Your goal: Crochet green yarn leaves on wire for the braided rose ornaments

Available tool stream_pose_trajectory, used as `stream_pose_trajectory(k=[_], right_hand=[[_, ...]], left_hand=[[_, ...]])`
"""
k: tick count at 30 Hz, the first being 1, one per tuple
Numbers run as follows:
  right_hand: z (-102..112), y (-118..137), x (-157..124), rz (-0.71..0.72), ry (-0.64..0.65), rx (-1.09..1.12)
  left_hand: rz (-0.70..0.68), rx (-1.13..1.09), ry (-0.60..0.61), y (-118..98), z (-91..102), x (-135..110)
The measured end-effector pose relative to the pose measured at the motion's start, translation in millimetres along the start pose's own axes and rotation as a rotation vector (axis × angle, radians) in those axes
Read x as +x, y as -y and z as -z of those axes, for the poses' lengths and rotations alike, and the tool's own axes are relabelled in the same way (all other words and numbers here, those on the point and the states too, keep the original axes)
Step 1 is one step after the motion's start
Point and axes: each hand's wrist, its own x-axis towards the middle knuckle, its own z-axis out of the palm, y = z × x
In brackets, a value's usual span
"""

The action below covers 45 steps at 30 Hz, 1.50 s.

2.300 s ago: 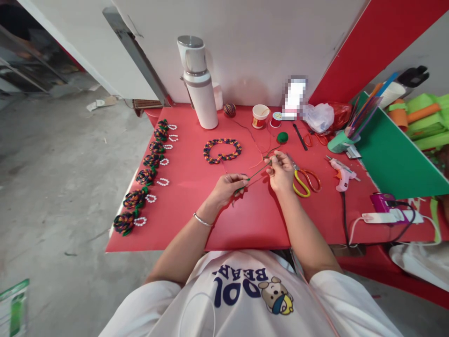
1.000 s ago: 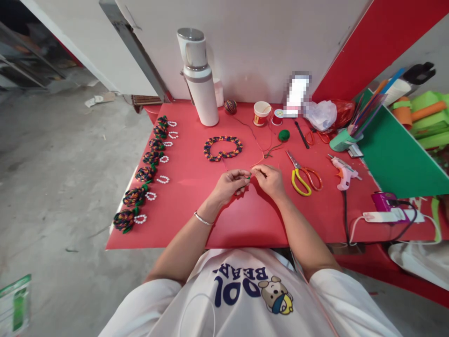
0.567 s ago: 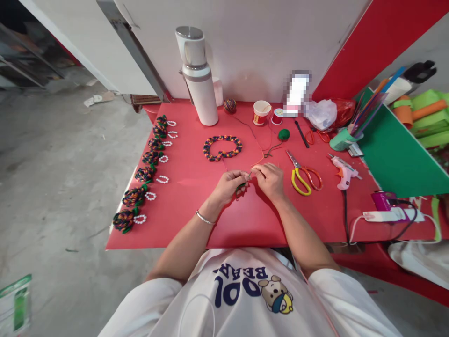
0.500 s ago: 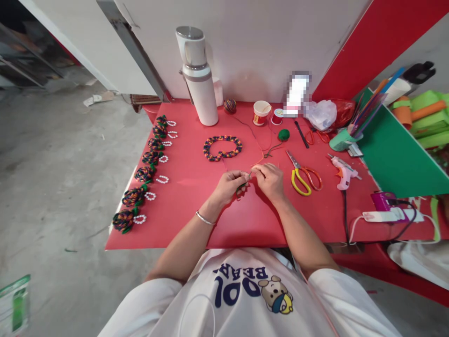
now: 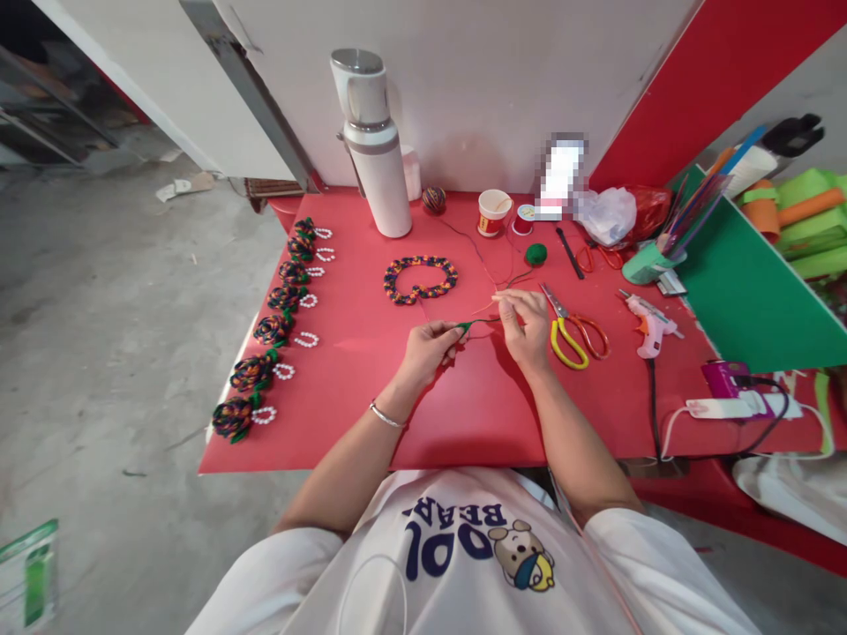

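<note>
My left hand (image 5: 429, 351) pinches a small green piece of yarn work (image 5: 465, 328) between thumb and fingers. My right hand (image 5: 528, 328) is raised to the right of it, thumb against the fingers, on a taut strand of green yarn (image 5: 488, 319) that runs from the piece. Whether a hook is also in those fingers I cannot make out. Beyond my hands lie a green yarn ball (image 5: 535, 255) and a ring of multicoloured braided yarn (image 5: 421, 301). Loose orange and dark strands lie just past my right fingers.
Several yarn flowers (image 5: 273, 330) with white bead loops (image 5: 307, 339) line the left edge. Scissors (image 5: 567, 342) and a pink glue gun (image 5: 649, 325) lie at right. A white flask (image 5: 378, 176), paper cup (image 5: 493, 216) and thread spool (image 5: 525, 220) stand at the back.
My right hand has moved right, away from my left, and its fingers have straightened. The strand between the hands is now drawn out, and the green piece shows more clearly.
</note>
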Motion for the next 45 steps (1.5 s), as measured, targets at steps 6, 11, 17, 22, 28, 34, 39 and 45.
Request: stream_pose_trajectory(k=[6,11,17,22,28,34,39,45], right_hand=[[-13.6,3.0,-9.0,0.101,0.238,-0.024],[-21.2,-1.8,-11.6,0.019,0.222,0.011],[-15.7,-9.0,-7.4,-0.053,0.184,0.013],[-14.6,-1.1,-6.9,-0.017,0.248,0.072],[-11.7,3.1,-5.9,-0.106,0.31,0.271],[-15.6,1.3,-8.2,-0.069,0.302,0.254],[-21.7,0.8,-11.5,-0.138,0.217,0.292],[-13.1,2.5,-7.3,-0.217,0.281,0.381]], left_hand=[[-0.119,0.104,-0.005,2.8,-0.2,0.3],[-0.177,0.231,-0.011,4.9,1.4,1.3],[-0.086,0.049,-0.028,1.4,0.2,0.2],[-0.149,0.162,0.025,-4.0,-2.2,-6.0],[-0.132,0.219,-0.008,-6.7,-1.9,-8.5],[-0.093,0.24,-0.008,-6.3,-3.2,-8.2],[-0.088,0.262,0.02,-7.7,-2.0,-7.8],[-0.048,0.204,-0.004,-3.5,-2.3,-9.1]])
